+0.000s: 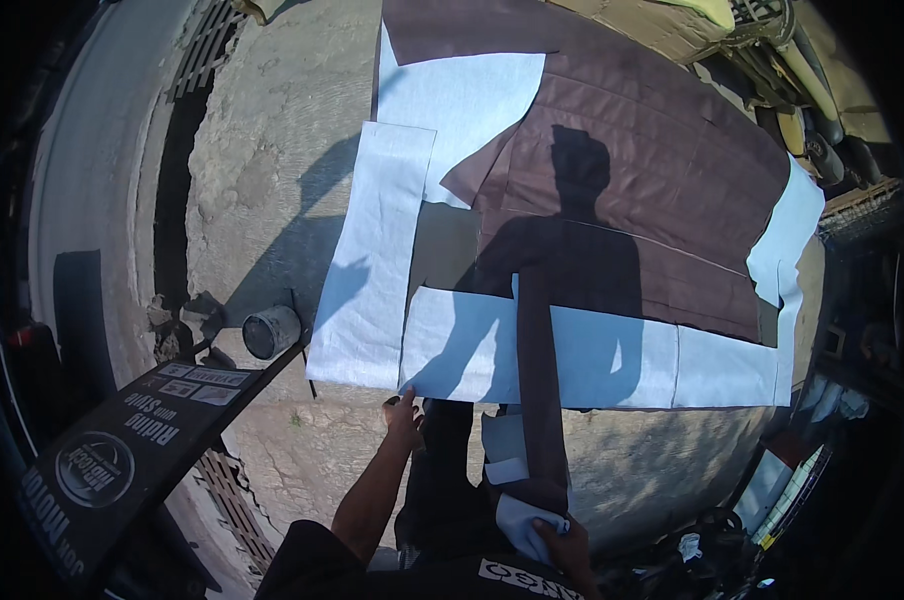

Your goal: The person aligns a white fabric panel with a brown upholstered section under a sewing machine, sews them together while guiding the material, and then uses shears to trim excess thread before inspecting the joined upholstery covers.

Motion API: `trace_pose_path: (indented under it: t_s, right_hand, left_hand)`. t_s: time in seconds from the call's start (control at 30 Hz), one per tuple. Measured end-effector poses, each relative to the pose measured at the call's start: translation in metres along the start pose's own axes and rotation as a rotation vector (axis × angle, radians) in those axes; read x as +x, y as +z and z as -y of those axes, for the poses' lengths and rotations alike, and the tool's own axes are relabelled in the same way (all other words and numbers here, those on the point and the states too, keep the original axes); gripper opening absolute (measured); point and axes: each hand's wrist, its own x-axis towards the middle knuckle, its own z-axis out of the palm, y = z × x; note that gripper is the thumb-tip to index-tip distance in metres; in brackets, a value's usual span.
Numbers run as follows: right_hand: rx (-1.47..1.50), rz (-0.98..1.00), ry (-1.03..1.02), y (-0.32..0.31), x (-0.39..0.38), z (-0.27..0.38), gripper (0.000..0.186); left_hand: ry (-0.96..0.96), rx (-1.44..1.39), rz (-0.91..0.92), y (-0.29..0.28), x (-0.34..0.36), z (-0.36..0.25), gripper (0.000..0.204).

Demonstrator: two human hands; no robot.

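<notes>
A large dark brown sheet (652,190), which looks like leatherette with a pale blue-white backing, lies spread in front of me. Along its near side runs a pale panel (612,360). At the left, a separate pale strip (377,250) lies lengthwise. My left hand (405,420) is closed at the near edge of the pale panel, close to the strip's lower corner. Low by my body, my right hand (567,548) grips the folded end of a long brown strip (540,400). That strip runs up across the panel, its pale underside showing at the fold.
A round grey can-like object (272,332) stands left of the sheets, beside a dark printed board (132,440). Beyond it are a broken kerb and a slatted grate (207,50). Cardboard (652,25) and rolled materials (812,80) crowd the far right.
</notes>
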Motion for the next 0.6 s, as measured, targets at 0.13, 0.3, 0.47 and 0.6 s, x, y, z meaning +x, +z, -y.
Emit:
trace_pose_path:
  t_s: [0.13,0.3,0.47,0.6]
  right_hand:
    - [-0.012,-0.004,0.046,-0.002,-0.006,-0.002,0.05]
    - [-0.022,0.031,0.033,-0.003,-0.002,-0.007,0.055]
    - [-0.014,0.04,0.027,-0.009,-0.005,0.011,0.052]
    - [-0.022,0.054,0.045,-0.015,0.0,-0.014,0.052]
  left_hand:
    - [0.233,0.037,-0.019,-0.001,0.027,0.015,0.043]
    - [0.614,0.49,-0.36,0.019,0.009,0.011,0.055]
    - [0.54,0.2,-0.226,0.017,0.028,0.024,0.067]
    - [0.514,0.18,-0.367,0.011,0.037,0.024,0.071]
